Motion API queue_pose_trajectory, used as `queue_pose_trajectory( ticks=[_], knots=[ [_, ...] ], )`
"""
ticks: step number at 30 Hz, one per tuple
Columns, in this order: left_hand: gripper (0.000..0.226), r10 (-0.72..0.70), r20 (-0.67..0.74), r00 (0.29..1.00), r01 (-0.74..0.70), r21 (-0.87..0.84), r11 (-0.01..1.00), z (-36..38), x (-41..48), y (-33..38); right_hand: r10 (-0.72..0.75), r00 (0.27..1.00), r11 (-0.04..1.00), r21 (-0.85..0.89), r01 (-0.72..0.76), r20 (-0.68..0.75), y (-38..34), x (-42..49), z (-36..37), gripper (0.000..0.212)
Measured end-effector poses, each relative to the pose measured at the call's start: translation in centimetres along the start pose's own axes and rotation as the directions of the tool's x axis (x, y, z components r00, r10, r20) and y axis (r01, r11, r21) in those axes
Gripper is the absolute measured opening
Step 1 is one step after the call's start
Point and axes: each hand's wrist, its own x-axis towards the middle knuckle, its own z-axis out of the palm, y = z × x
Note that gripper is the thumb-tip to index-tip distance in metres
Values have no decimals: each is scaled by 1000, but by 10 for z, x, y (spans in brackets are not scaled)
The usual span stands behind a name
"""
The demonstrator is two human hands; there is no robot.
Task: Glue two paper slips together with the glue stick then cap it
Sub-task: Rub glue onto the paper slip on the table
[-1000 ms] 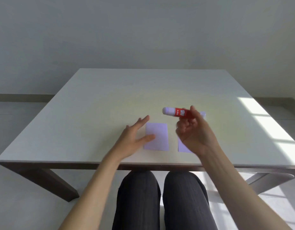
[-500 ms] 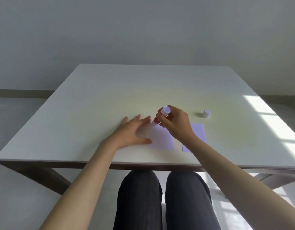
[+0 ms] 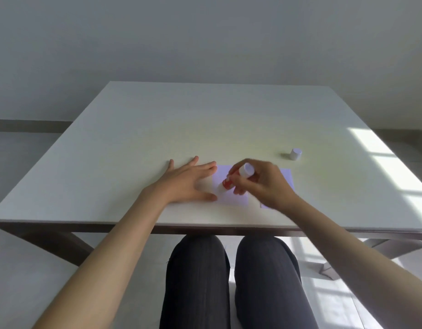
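Lowered since half a second ago, the red glue stick with a white twist end (image 3: 236,178) now slants down and to the left, and its lower tip meets the left lilac paper slip (image 3: 231,198) near that slip's left edge. The right hand (image 3: 264,184) grasps the stick's barrel, fingers curled round it; the hand is somewhat blurred. It hides most of the right lilac paper slip (image 3: 287,176), of which only the far right corner and a sliver at the near edge show. The two slips lie side by side, apart, near the front edge of the white rectangular table (image 3: 157,129).

Flat on the table to the left lies the left hand (image 3: 186,181), palm down with fingers spread and holding nothing. Its forefinger tip and thumb tip reach the left edge of the left slip. The hand has shifted a little farther from the front edge than before.

Well to the right and farther back stands the small white cylindrical cap (image 3: 295,154), off the stick, beside a patch of sunlight (image 3: 383,167).
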Motion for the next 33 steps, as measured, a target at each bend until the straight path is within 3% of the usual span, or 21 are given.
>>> queue_pose_trajectory(
  ticks=[5,7,9,11,16,18,22,24,29,31,33],
  knots=[
    [83,1,-1,1000,-1,8,1000,-2,-1,2,77,977,997,-16,-82,-201,3,28,-12,8],
    [85,-10,0,1000,10,-2,1000,-1,0,2,1,988,992,-124,-21,-156,2,15,0,8],
    [86,-16,8,1000,16,-6,1000,0,1,2,-88,996,972,-218,82,-16,-3,-2,12,8],
    [87,-14,14,1000,14,-1,1000,0,1,2,-109,992,976,-183,119,68,-6,-5,14,10],
    [82,7,0,1000,-7,-10,1000,-1,-2,1,54,986,998,-30,-59,-155,4,26,-15,13],
    [81,7,-6,1000,-7,-14,1000,0,-2,1,44,981,998,-41,-52,-189,4,25,-13,13],
    [84,-7,8,1000,7,-7,1000,2,-1,1,-96,995,985,-140,99,23,-1,-5,8,11],
    [84,-8,21,1000,8,-2,1000,2,0,1,-95,994,989,-109,101,60,2,-11,4,12],
    [83,3,11,1000,-3,4,1000,3,-1,-3,27,981,999,-30,-34,-192,14,-2,-26,15],
    [84,7,2,1000,-7,-1,1000,4,-1,-3,-3,991,1000,-29,-1,-137,14,-10,-24,14],
    [86,4,2,1000,-4,-12,1000,5,-1,-3,-52,998,998,-16,53,32,10,-23,-19,14]
  ],
)
